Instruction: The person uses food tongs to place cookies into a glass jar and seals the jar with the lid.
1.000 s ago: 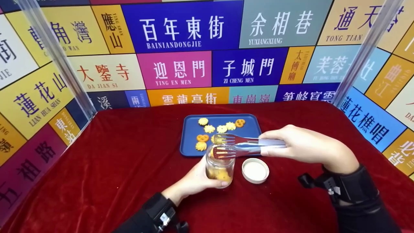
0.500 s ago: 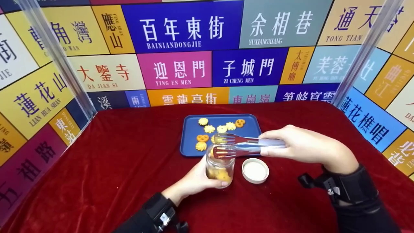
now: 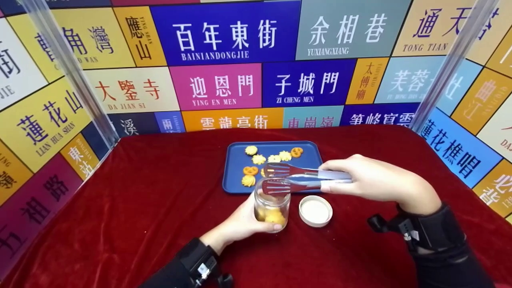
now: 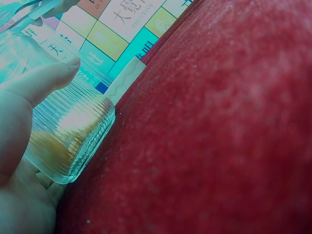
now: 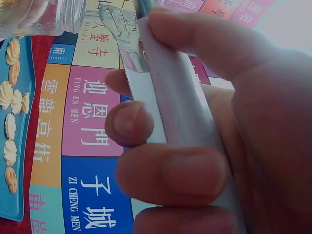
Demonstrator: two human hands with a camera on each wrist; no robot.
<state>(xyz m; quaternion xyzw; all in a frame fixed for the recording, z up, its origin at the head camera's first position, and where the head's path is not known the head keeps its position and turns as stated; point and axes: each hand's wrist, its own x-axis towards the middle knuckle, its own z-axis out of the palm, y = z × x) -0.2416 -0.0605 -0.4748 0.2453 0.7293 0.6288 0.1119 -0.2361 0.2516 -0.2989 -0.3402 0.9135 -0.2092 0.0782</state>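
Note:
My left hand (image 3: 242, 221) holds a clear glass jar (image 3: 262, 206), thumb in front, with yellow cookies (image 3: 275, 217) low inside it. In the left wrist view the ribbed jar (image 4: 92, 105) leans in the hand, above the red cloth. My right hand (image 3: 372, 178) grips serving tongs (image 3: 336, 175) with pale handles and slotted metal ends. The tong ends stand apart, one at the jar's mouth and the other just beyond it; no cookie shows between them. In the right wrist view, fingers wrap the tong handles (image 5: 178, 92).
Behind the jar lies a blue tray (image 3: 234, 154) with several yellow cookies (image 3: 249, 181) and pretzel-shaped ones (image 3: 297, 152). A white round lid (image 3: 315, 211) rests right of the jar on the red cloth (image 3: 160, 208). A lettered wall (image 3: 224, 86) stands behind.
The orange-brown piece seen by the lower tong end at the jar's mouth no longer shows there. Cookies inside the jar look shifted. The tongs moved very slightly left and up; the left hand stayed still.

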